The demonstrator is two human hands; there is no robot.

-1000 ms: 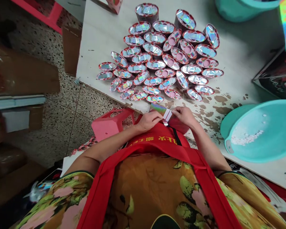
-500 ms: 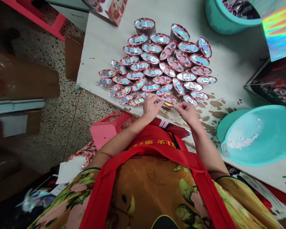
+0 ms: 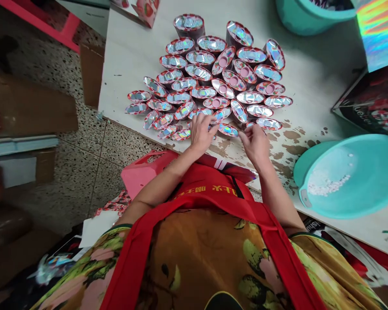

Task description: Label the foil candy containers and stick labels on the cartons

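Note:
Many oval-topped cups (image 3: 203, 92) stand close together on the white table, most with shiny silvery tops and red rims, some with a pink disc. My left hand (image 3: 201, 131) is over the near edge of the group, fingers apart and bent, with nothing visible in them. At the right end of one oval top (image 3: 228, 129), my right hand (image 3: 256, 140) has its thumb and fingers together; whatever is between them is too small to make out. That top lies between my two hands.
A teal basin (image 3: 368, 172) with small white pieces is at the right. Another teal tub (image 3: 300, 19) stands at the upper right, near a shiny rainbow sheet (image 3: 380, 34). A pink stool (image 3: 139, 174) is below the table (image 3: 123, 56).
My left hand has spread its fingers and moved slightly up and left over the cups. The shiny strip that was between my hands no longer shows there. The view has shifted a little.

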